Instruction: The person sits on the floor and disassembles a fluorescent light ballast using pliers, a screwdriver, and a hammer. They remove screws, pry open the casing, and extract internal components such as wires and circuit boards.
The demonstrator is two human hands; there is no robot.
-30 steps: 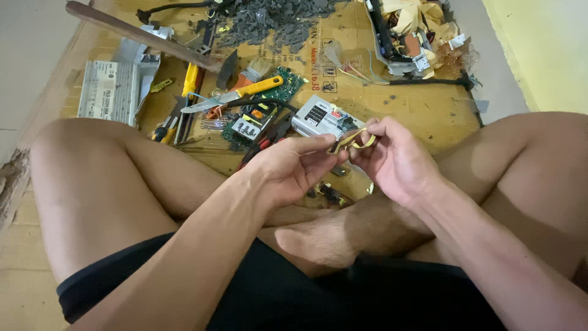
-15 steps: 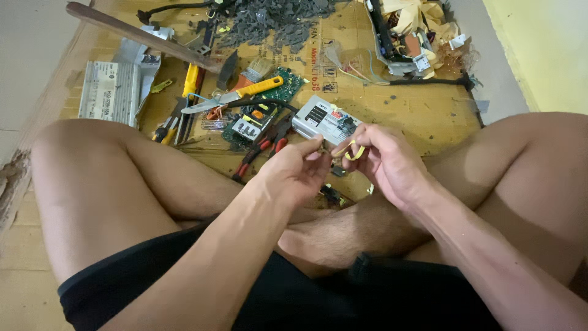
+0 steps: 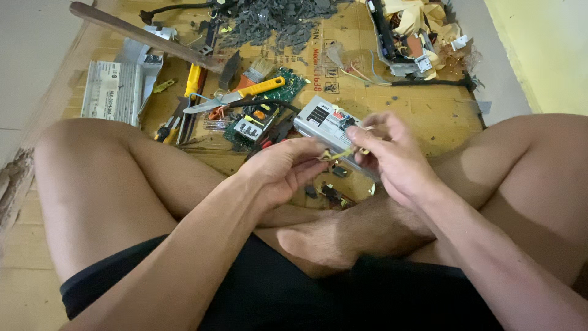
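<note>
I sit cross-legged on cardboard. My left hand [image 3: 285, 168] and my right hand [image 3: 389, 153] meet above my shins and pinch a small yellowish part [image 3: 343, 153] between their fingertips. Right behind the hands lies a grey metal box [image 3: 321, 122] with a label. A few small dark parts [image 3: 331, 193] lie on the cardboard under the hands.
Green circuit boards [image 3: 257, 122], a yellow-handled knife [image 3: 242, 96], a brush [image 3: 254, 73], pliers [image 3: 168, 129] and a yellow tool [image 3: 193, 79] lie ahead. A wooden-handled tool [image 3: 141, 35] and grey finned block [image 3: 113, 92] sit left. A heap of dark scraps [image 3: 275, 18] and torn electronics [image 3: 410, 37] lie at the back.
Both hands have shifted a little left and forward together, still working the small part between the fingertips. My view has tilted slightly.
</note>
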